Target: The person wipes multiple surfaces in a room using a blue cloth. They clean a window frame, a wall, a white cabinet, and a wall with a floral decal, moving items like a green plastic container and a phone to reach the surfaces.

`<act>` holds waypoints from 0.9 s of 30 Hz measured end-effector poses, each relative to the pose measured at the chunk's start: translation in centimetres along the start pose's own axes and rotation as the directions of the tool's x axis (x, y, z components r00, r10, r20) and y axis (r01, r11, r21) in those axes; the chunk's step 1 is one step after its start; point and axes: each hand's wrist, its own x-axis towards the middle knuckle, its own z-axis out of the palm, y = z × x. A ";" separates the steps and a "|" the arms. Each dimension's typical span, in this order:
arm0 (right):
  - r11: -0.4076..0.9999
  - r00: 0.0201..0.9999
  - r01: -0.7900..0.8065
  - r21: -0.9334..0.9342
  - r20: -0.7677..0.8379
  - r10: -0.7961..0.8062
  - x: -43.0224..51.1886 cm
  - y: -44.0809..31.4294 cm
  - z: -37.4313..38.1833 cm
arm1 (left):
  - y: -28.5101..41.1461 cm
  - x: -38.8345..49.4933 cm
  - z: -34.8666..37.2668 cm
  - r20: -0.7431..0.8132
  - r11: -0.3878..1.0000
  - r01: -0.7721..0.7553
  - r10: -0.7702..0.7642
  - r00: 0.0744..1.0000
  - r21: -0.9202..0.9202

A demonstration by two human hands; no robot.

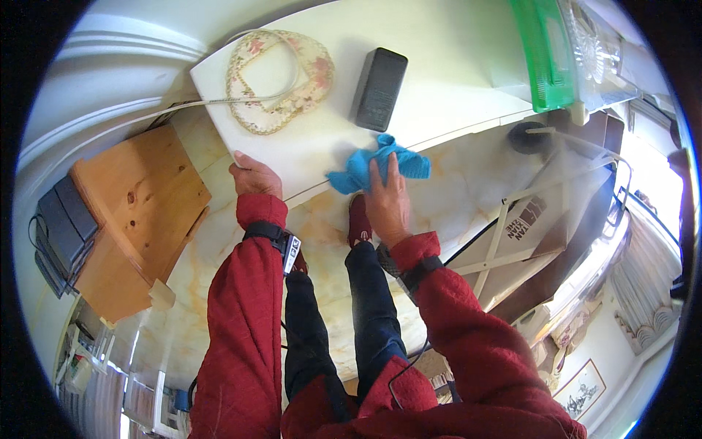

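My right hand (388, 206) presses a crumpled blue cloth (359, 167) against the front edge of a white tabletop (449, 71). Part of the cloth hangs past that edge. My left hand (256, 176) grips the tabletop's near left corner, its fingers curled and partly hidden. Beyond the cloth, a black rectangular device (382, 89) lies on the white surface. Left of it is a floral-patterned mat with a scalloped trim (315, 63), and a thin white cable (219, 101) runs across it.
A knotty wooden stool or cabinet (137, 192), with dark folded items (68, 211) on it, stands at the left. A green plastic container (548, 60) sits at the right end of the tabletop. A folding-frame rack (493, 236) stands right, on the marbled floor (318, 219).
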 end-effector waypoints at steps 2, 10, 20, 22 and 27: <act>0.999 0.997 0.046 0.013 0.065 -0.047 -0.5 -2.0 0.8 | 0.6 -0.2 -0.4 0.037 0.997 0.034 -0.036 0.999 0.064; 0.909 0.896 0.381 0.170 0.175 -0.408 -0.5 -6.2 2.4 | 1.4 -0.1 -0.9 0.062 0.994 0.097 -0.100 0.993 0.051; 0.990 0.996 0.090 -0.104 0.011 -0.090 3.8 9.7 -6.1 | 0.3 0.0 -0.3 0.040 0.998 0.016 -0.014 0.999 -0.061; 0.973 0.992 0.125 -0.192 0.025 -0.123 6.5 11.9 -8.4 | -0.1 0.0 -0.1 0.065 0.999 0.015 -0.012 0.998 -0.041; 0.995 0.981 0.014 -0.101 -0.190 -0.033 12.4 13.3 -12.0 | -1.2 0.6 0.4 0.083 1.000 0.007 -0.005 0.997 -0.027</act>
